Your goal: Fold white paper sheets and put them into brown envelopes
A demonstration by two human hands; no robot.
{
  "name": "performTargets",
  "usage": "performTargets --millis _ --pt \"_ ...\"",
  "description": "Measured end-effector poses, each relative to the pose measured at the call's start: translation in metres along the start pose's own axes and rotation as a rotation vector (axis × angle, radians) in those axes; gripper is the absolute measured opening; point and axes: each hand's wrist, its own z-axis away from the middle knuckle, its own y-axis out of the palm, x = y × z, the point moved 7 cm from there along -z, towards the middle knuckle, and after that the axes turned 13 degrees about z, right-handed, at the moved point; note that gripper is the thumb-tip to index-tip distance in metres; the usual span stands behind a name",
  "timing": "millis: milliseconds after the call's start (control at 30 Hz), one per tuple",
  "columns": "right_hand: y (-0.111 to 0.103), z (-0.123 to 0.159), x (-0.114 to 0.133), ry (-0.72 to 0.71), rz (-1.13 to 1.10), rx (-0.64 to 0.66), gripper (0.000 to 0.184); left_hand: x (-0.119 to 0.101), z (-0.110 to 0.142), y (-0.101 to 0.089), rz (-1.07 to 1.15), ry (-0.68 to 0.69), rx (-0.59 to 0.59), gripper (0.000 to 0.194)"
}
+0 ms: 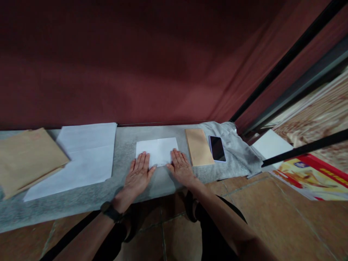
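Note:
A small white folded paper (159, 148) lies flat on the grey cloth in front of me, with a crease or edge line down its middle. My left hand (138, 172) rests palm down on its near left corner, fingers stretched out. On its near right corner my right hand (181, 168) lies flat as well, fingers extended. To the right of that hand are a stack of brown envelopes (199, 146) and a phone (217, 148) with a dark screen. Large white sheets of paper (89, 152) are spread to the left, partly covered by bigger brown envelopes (29, 156).
The grey cloth (125, 145) covers a long low surface against a dark red wall (136, 72). Black bars (288, 58) slant at the right. A colourful printed box (315, 174) and a white panel (272, 145) stand beyond the cloth's right end, above the tiled floor (258, 206).

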Motion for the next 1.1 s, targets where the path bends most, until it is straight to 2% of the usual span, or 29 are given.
performTargets --millis 200,300,400,533,667,833,1100 --pt "0.000 0.000 -0.006 0.105 -0.005 0.004 0.067 0.018 0.001 -0.013 -0.030 -0.151 -0.073 0.078" --pt "-0.003 -0.008 -0.010 0.179 -0.022 0.045 0.066 0.018 -0.009 -0.024 -0.008 -0.177 -0.145 0.076" --pt "-0.007 -0.022 -0.002 0.159 -0.078 0.055 0.063 0.003 -0.024 -0.020 0.039 -0.105 -0.114 0.070" --pt "-0.009 -0.039 0.022 0.022 -0.153 0.044 0.059 -0.020 -0.040 -0.001 0.083 0.015 0.012 0.063" --pt "0.000 -0.050 0.038 -0.011 -0.158 0.071 0.058 -0.028 -0.048 0.009 0.072 0.072 0.058 0.061" --pt "0.007 -0.058 0.034 0.015 -0.099 0.049 0.056 -0.018 -0.051 0.007 0.027 0.037 0.018 0.061" --pt "0.014 -0.061 0.008 0.100 -0.036 0.049 0.060 0.008 -0.055 -0.002 0.006 -0.087 -0.081 0.065"
